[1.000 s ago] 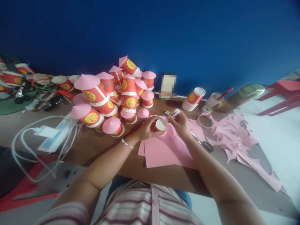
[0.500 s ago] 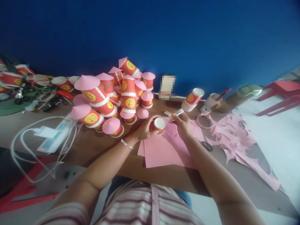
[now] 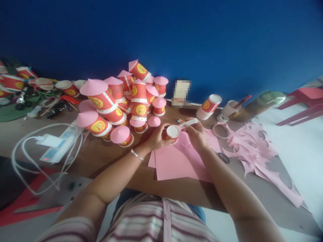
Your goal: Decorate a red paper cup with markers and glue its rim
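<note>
My left hand [image 3: 156,136] is wrapped round a small red paper cup [image 3: 172,132], its white open mouth turned up toward me. My right hand [image 3: 196,134] grips a white glue stick [image 3: 189,122], whose tip rests at the cup's rim. Both hands hover over a stack of pink paper sheets [image 3: 176,163] lying on the brown table [image 3: 106,158]. A pile of red cups with pink cone lids [image 3: 121,99] stands just left of and behind my hands.
A white power strip with cables [image 3: 54,148] lies at the left. Behind my right hand are a tilted red cup [image 3: 209,106], a white cup [image 3: 229,107], tape rolls [image 3: 220,129], scissors [image 3: 223,157] and pink paper offcuts [image 3: 254,151]. A blue wall rises behind.
The glue stick has tipped from pointing up-right to lying nearly level against the cup's rim. My left hand has turned the cup slightly.
</note>
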A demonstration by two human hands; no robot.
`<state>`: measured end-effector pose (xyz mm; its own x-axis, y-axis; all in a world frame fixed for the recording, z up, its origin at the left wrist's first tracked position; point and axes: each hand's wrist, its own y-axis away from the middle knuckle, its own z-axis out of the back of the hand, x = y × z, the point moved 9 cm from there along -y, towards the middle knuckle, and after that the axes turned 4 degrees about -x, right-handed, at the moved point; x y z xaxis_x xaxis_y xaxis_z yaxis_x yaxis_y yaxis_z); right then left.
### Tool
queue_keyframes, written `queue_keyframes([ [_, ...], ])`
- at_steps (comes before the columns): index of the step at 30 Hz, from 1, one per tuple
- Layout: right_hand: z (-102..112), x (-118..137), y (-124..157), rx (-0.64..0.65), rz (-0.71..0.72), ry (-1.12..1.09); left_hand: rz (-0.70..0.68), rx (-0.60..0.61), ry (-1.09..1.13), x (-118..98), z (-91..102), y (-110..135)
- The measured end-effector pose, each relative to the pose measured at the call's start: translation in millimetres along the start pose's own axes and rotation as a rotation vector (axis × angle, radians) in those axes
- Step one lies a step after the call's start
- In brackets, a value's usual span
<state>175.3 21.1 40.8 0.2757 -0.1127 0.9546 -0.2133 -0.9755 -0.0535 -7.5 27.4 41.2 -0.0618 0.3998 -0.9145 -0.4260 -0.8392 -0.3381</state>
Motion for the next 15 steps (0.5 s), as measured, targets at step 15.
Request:
queue_keyframes([
  [15,-10,15,7,0.059,0.159,0.133,-0.037,0.016,0.008,2,-0.9,1],
])
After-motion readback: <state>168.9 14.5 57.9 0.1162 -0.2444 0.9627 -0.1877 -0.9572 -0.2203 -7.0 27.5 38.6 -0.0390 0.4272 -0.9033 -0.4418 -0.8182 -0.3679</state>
